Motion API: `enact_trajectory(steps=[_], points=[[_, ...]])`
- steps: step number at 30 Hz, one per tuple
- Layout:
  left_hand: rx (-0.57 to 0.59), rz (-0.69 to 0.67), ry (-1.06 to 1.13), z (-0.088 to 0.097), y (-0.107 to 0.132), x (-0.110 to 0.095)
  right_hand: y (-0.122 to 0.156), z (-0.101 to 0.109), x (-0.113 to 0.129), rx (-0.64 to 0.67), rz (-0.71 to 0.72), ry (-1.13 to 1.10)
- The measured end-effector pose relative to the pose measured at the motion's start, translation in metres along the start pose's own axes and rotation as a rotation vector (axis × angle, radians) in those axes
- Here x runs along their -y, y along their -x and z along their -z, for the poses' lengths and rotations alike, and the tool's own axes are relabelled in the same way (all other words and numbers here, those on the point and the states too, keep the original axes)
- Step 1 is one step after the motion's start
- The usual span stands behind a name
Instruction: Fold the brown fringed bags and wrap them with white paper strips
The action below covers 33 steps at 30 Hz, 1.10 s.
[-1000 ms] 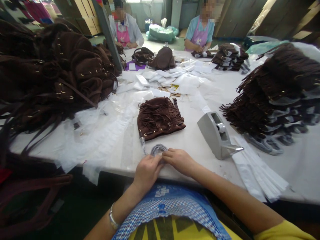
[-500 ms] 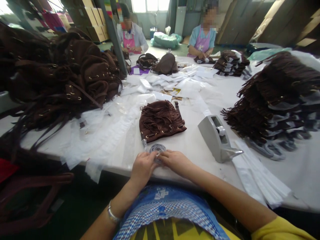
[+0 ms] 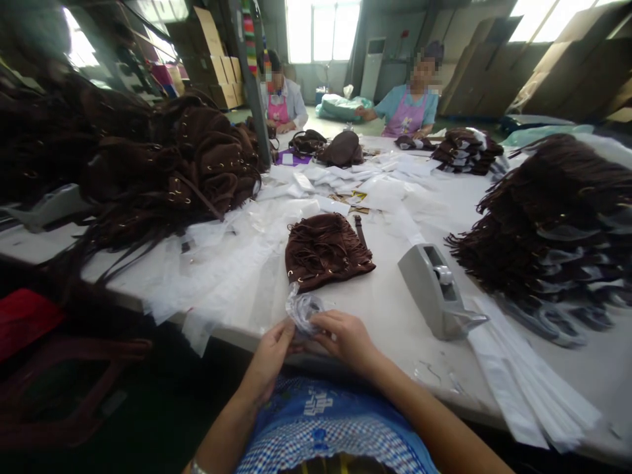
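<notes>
1. I see my left hand (image 3: 269, 359) at the near edge of the white table (image 3: 390, 316), fingers pinched on the lower left side of a wrapped coil (image 3: 303, 308) of clear plastic.
2. My right hand (image 3: 345, 337) is just right of the coil; its fingers are closed on the coil's right side, thumb on top.
3. The wrapped coil sits between both hands, raised slightly off the table surface, near the table's front edge. I cannot tell what lies inside the plastic.
4. Just beyond the coil lies a brown fringed bag (image 3: 326, 250), flat on the table, metal eyelets along its near edge. The plastic appears to run up to that near edge.
5. To the right of the bag stands a grey tape dispenser (image 3: 434, 289), its cutter end pointing right and near.
6. Right of the dispenser lies a stack of white sleeves (image 3: 523, 388), reaching toward the near right edge.
7. A large stack of fringed bags (image 3: 553, 230) occupies the right side; a heap of brown bags (image 3: 162, 164) fills the far left.
8. Loose clear bags (image 3: 222, 263) spread across the table left of the single bag.
9. Two seated people (image 3: 409, 108) work at the far end.
</notes>
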<state>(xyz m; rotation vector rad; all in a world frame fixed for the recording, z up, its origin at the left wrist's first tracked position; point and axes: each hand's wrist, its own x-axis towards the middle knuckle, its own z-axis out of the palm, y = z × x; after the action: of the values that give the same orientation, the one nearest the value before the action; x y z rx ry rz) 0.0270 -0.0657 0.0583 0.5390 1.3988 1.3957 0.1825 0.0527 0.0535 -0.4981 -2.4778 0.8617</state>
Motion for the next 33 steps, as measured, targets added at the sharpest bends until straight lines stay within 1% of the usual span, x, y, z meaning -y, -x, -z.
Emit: enact_trajectory(steps=[2, 5, 7, 9, 12, 15, 17, 19, 22, 26, 29, 31, 33], points=[[0.03, 0.006, 0.149, -0.004, 0.001, -0.002, 0.003, -0.007, 0.009, -0.055, -0.049, -0.098], [0.064, 0.04, 0.322, -0.004, 0.001, -0.003, 0.005, -0.019, 0.02, -0.138, -0.145, -0.228], [0.055, 0.062, 0.38, -0.002, 0.002, -0.003, 0.005, -0.028, 0.023, -0.176, -0.2, -0.312], [0.02, 0.05, 0.395, -0.001, 0.002, -0.002, 0.005, -0.037, 0.024, -0.205, -0.226, -0.373], [-0.054, -0.006, 0.366, 0.002, 0.003, -0.002, 0.004, -0.045, 0.024, -0.213, -0.19, -0.387], [-0.125, -0.057, 0.254, 0.007, 0.002, -0.006, -0.001, -0.044, 0.027, -0.143, -0.127, -0.372], [-0.163, -0.083, 0.155, 0.012, 0.0, -0.007, -0.007, -0.042, 0.029, -0.116, -0.132, -0.356], [-0.196, -0.097, 0.075, 0.015, 0.0, -0.009, -0.014, -0.041, 0.029, -0.125, -0.17, -0.342], [-0.226, -0.1, 0.044, 0.016, 0.0, -0.009, -0.024, -0.047, 0.027, -0.119, -0.22, -0.368], [-0.241, -0.093, 0.087, 0.015, 0.002, -0.009, -0.03, -0.062, 0.026, -0.126, -0.255, -0.45], [-0.259, -0.077, 0.062, 0.021, 0.002, -0.009, -0.032, -0.071, 0.03, -0.152, -0.256, -0.469], [-0.288, -0.048, 0.03, 0.029, 0.0, -0.008, -0.034, -0.068, 0.032, -0.125, -0.225, -0.438], [-0.321, -0.008, -0.002, 0.04, -0.006, -0.004, -0.037, -0.057, 0.032, -0.032, -0.146, -0.385]])
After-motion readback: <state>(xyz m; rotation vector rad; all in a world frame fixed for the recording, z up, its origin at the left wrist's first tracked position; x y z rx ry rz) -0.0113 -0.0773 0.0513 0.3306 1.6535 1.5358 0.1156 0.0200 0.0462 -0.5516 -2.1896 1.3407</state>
